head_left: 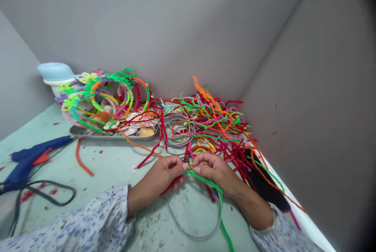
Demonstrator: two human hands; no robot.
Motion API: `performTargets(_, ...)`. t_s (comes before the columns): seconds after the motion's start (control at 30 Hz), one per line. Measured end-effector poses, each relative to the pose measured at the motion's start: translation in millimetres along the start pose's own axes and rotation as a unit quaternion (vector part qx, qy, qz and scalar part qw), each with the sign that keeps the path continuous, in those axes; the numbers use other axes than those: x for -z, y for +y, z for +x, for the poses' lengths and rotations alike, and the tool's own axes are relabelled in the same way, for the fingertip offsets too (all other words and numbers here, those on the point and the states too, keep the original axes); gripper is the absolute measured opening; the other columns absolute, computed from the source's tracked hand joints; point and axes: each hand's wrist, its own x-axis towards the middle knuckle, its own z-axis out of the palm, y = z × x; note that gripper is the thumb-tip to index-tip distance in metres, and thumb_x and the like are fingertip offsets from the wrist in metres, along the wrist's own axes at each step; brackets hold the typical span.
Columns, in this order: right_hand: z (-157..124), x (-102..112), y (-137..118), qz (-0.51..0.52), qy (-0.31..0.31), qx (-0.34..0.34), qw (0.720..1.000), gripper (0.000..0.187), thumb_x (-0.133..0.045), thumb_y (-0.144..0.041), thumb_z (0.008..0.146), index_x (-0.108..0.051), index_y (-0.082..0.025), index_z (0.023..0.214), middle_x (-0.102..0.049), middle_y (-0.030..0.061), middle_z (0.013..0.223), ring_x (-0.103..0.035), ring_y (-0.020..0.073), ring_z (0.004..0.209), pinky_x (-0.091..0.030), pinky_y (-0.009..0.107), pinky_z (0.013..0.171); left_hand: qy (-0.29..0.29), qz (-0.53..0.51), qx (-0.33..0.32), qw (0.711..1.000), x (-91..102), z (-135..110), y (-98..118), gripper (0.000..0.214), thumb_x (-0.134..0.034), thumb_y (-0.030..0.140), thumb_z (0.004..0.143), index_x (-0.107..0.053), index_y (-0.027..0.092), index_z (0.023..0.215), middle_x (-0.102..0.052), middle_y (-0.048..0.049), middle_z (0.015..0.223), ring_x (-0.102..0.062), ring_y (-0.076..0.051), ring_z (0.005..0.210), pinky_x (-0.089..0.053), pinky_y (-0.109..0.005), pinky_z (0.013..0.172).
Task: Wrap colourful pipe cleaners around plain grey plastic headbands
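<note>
Trailing rightward from the pinching left hand [170,172], the green strip [209,182] runs by the wire hoop [194,237], past the curled right hand [216,170], its hold unclear.

Left hand [167,169] and right hand [216,170] close together, fingertips [185,166] apparently in pinches.

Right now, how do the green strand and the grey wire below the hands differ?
The green strand is bright and thicker; the grey wire is dull and thinner. The green strand leaves the picture's bottom edge, while the grey wire bends back above it. Both are long and curved.
</note>
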Motion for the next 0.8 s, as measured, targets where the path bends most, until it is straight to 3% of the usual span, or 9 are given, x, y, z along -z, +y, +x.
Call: performTargets(0.8,-1.5,-3.0,4.7,0.061,-0.013,-0.008,0.998,0.012,-0.069,-0.025,0.076,-0.061,-0.018,0.083,-0.053,-0.0077,0.053,-0.040,0.0036,0.036,-0.028,0.013,0.034,-0.015,0.053,-0.025,0.998,-0.9,-2.7,3.3,0.024,-0.058,0.037,0.079,-0.052,0.016,0.070,-0.049,0.0063,0.053,-0.041,-0.007,0.045,-0.031,-0.019,0.044)
